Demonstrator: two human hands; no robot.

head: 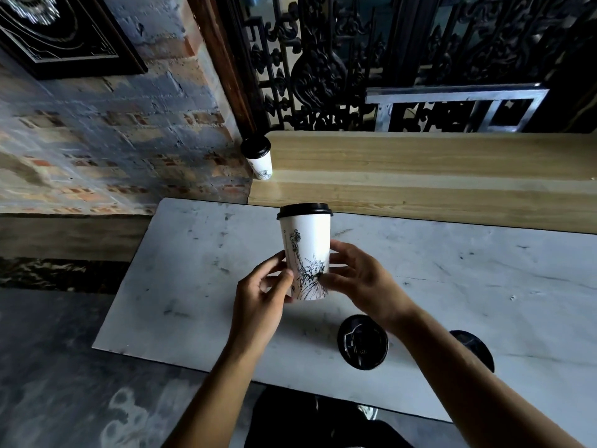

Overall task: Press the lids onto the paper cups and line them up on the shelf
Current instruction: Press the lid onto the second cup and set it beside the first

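1. At the far left end of the wooden shelf [420, 163], hard against the brick wall [113, 140], I see a lidded cup [260, 160] standing upright, white with a black lid.
2. My left hand [261, 299] is raised over the counter [193, 286], fingers curled round the lower left side of the held cup [307, 253], thumb on its front.
3. That held cup is upright, white with a dark line drawing of a statue on it, and the black lid [304, 210] sits on its rim. It is lifted clear of the counter, in front of the shelf's near edge, left of the middle.
4. My right hand [358, 279] grips the cup's lower right side, fingers wrapped behind and thumb on the front near the drawing. Both hands have hold of the same cup.
5. Near the counter's front edge, under my right forearm, a loose black lid [361, 342] lies flat.
6. Just right of it, a second black lid [475, 347] shows, partly hidden by the same forearm; I cannot tell what is beneath it.
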